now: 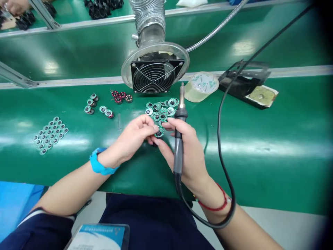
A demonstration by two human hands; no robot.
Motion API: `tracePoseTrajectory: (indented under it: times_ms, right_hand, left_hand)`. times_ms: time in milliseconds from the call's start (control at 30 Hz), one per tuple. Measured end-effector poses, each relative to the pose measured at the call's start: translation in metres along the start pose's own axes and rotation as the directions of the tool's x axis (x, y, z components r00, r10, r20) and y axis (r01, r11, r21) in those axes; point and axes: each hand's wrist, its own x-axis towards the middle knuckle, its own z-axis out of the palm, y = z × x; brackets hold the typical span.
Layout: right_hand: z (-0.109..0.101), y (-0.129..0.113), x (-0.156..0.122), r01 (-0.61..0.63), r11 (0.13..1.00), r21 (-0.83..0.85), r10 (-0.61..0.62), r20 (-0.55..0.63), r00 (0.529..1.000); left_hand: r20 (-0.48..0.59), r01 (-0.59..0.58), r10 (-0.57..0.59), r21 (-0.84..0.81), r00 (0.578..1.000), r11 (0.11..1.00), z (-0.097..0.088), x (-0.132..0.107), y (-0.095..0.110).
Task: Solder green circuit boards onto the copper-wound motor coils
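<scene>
My left hand [135, 133] is closed in a pinch on a small round part [159, 133] with a green ring-shaped circuit board on its face. My right hand [194, 156] is wrapped round a soldering iron [178, 152], whose metal tip points up and away from me. The right thumb and index finger also reach to the round part, at its lower and right edges. Fingers hide much of that part's underside. Just beyond the fingertips lies a loose cluster of green ring boards [163, 110] with dark centres.
Red copper-wound coils [118, 99] and green-topped coils [88, 109] lie to the left, near a sheet of ring boards [51, 135]. A fume extractor fan [154, 77] hangs ahead. Rightward stand a tape roll [201, 88] and iron stand with sponge [262, 96]. The iron's cable [220, 139] loops over my right wrist.
</scene>
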Motion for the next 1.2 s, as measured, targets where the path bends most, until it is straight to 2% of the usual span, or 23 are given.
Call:
tracePoseTrajectory:
  times_ms: [133, 200, 233, 300, 367, 400, 467, 600, 733, 800, 967, 1100, 1200]
  right_hand:
    - [0.001, -0.002, 0.003, 0.083, 0.996, -0.046, -0.081, 0.040, 0.996]
    - [-0.004, 0.006, 0.003, 0.072, 0.997, -0.016, -0.071, 0.075, 0.995]
    - [-0.006, 0.011, 0.002, 0.048, 0.999, 0.003, -0.048, 0.081, 0.996]
    - [-0.012, 0.024, 0.002, -0.013, 0.999, 0.043, 0.009, 0.093, 0.996]
    - [-0.016, 0.035, 0.000, -0.055, 0.995, 0.085, 0.044, 0.120, 0.992]
    - [-0.016, 0.038, -0.001, -0.068, 0.992, 0.105, 0.053, 0.135, 0.989]
    - [-0.015, 0.042, -0.004, -0.084, 0.986, 0.143, 0.060, 0.168, 0.984]
    - [-0.006, 0.039, -0.013, -0.096, 0.979, 0.178, 0.049, 0.249, 0.967]
    - [0.003, 0.037, -0.018, -0.014, 0.992, 0.128, -0.026, 0.305, 0.952]
    - [0.006, 0.037, -0.018, 0.014, 0.995, 0.102, -0.044, 0.301, 0.952]
    - [0.009, 0.039, -0.018, -0.011, 0.993, 0.114, -0.024, 0.309, 0.951]
    - [0.005, 0.037, -0.019, -0.048, 0.994, 0.101, 0.015, 0.307, 0.952]
    - [-0.002, 0.027, -0.019, -0.066, 0.997, 0.036, 0.054, 0.259, 0.964]
  left_hand:
    - [-0.031, -0.057, 0.059, 0.069, 0.998, 0.996, 0.002, -0.010, -0.010]
    - [-0.016, -0.144, 0.154, 0.277, 0.988, 0.950, -0.006, -0.010, -0.015]
    - [0.022, -0.213, 0.225, 0.427, 0.974, 0.879, -0.011, -0.008, -0.018]
    - [0.176, -0.352, 0.326, 0.695, 0.929, 0.627, -0.022, -0.003, -0.024]
    - [0.348, -0.440, 0.288, 0.814, 0.892, 0.381, -0.029, 0.003, -0.030]
    - [0.401, -0.463, 0.244, 0.831, 0.883, 0.308, -0.031, 0.006, -0.033]
    - [0.443, -0.482, 0.201, 0.843, 0.874, 0.238, -0.031, 0.010, -0.039]
    - [0.368, -0.448, 0.313, 0.860, 0.876, 0.243, -0.024, 0.010, -0.051]
    - [0.283, -0.380, 0.358, 0.894, 0.890, 0.238, -0.021, 0.007, -0.059]
    - [0.298, -0.396, 0.345, 0.881, 0.890, 0.259, -0.024, 0.008, -0.058]
    - [0.407, -0.504, 0.304, 0.759, 0.861, 0.411, -0.041, 0.014, -0.048]
    - [0.396, -0.525, 0.352, 0.716, 0.848, 0.460, -0.045, 0.018, -0.044]
    - [0.383, -0.536, 0.380, 0.668, 0.842, 0.517, -0.042, 0.019, -0.042]
